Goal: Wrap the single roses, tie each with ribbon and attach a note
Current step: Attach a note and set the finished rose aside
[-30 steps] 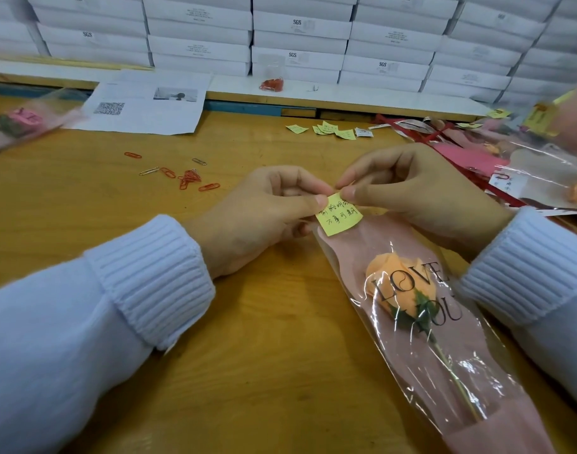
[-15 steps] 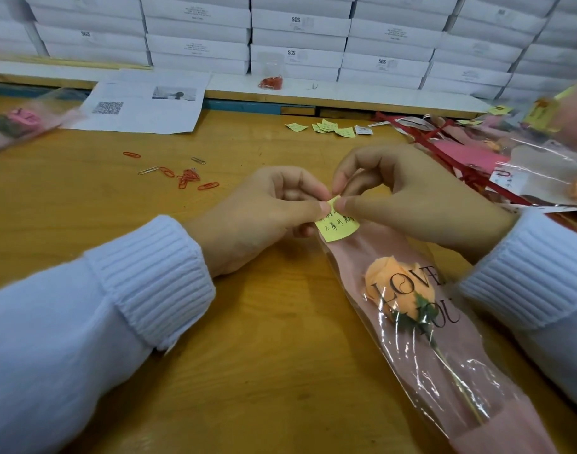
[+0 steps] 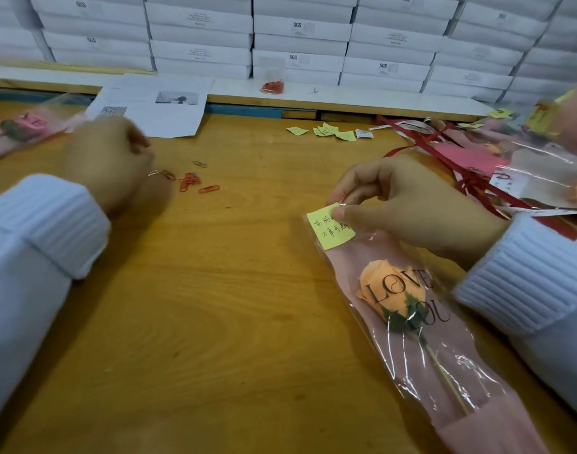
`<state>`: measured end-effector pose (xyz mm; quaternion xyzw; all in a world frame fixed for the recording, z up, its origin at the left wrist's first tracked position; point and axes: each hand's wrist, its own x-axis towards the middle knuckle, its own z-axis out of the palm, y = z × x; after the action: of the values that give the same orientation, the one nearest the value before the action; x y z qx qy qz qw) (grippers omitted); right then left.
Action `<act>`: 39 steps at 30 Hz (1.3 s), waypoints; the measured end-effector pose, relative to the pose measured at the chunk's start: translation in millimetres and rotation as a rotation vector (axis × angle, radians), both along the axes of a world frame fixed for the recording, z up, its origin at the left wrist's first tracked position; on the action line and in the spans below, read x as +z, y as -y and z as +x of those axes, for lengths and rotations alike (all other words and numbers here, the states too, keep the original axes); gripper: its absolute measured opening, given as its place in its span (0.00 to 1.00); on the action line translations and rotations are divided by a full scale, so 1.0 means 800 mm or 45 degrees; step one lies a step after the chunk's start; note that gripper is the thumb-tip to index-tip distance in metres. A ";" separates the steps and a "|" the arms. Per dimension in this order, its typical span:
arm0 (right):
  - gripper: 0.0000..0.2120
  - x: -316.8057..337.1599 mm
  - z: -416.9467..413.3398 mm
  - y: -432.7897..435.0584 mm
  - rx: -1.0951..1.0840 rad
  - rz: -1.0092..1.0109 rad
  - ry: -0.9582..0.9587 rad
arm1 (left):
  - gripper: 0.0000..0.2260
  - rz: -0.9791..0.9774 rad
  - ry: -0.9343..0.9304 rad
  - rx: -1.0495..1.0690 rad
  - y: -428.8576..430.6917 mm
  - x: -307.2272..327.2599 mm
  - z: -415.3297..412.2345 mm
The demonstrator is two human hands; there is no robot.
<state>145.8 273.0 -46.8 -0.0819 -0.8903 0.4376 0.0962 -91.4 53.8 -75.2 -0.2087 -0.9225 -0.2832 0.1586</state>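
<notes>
Our right hand (image 3: 408,204) pinches the note (image 3: 329,232) onto the sleeve (image 3: 444,388). Left hand (image 3: 107,162) beside the paper clips (image 3: 190,181), blurred, grip unclear

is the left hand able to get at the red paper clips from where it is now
Probably yes. The left hand is just beside the loose red paper clips on the table, with nothing standing between them. The right hand, pinching the note, is well off to the other side.

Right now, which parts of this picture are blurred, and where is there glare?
Head view: the left hand is smeared by motion blur; the right hand and yellow note look sharp; glare streaks the clear rose sleeve; white boxes lean at edges.
</notes>
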 end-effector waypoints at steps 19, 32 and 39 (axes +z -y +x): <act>0.03 -0.007 -0.004 -0.001 -0.012 0.076 0.025 | 0.05 0.170 0.289 0.048 0.002 -0.012 -0.020; 0.06 -0.007 -0.003 -0.003 -0.014 0.055 -0.025 | 0.06 0.494 0.529 -0.632 -0.068 0.014 0.104; 0.05 -0.003 -0.001 -0.001 -0.006 0.033 -0.039 | 0.07 0.814 1.144 -0.871 -0.080 0.011 0.141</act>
<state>145.2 273.8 -49.2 -0.0759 -0.8942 0.4268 0.1120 21.4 117.8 -66.5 -0.2943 -0.6507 -0.6380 -0.2879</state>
